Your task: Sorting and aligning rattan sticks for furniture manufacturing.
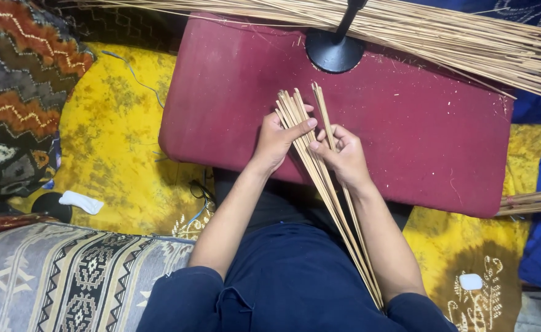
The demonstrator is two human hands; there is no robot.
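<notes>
My left hand (278,138) grips a small bundle of thin tan straw sticks (329,190), thumb pressed across their upper part. My right hand (342,154) closes on a couple of sticks from the same bundle, held slightly apart on the right side. The sticks run from above my hands, over a dark red cushioned board (430,129), down between my forearms to my lap. Their upper ends fan out just above my fingers.
A large heap of the same straw (454,37) lies across the board's far edge. A black round stand base (334,52) sits on the board. Yellow patterned cloth (117,135), a patterned cushion (18,92), a striped mat (67,276) and more straw (531,201) surround me.
</notes>
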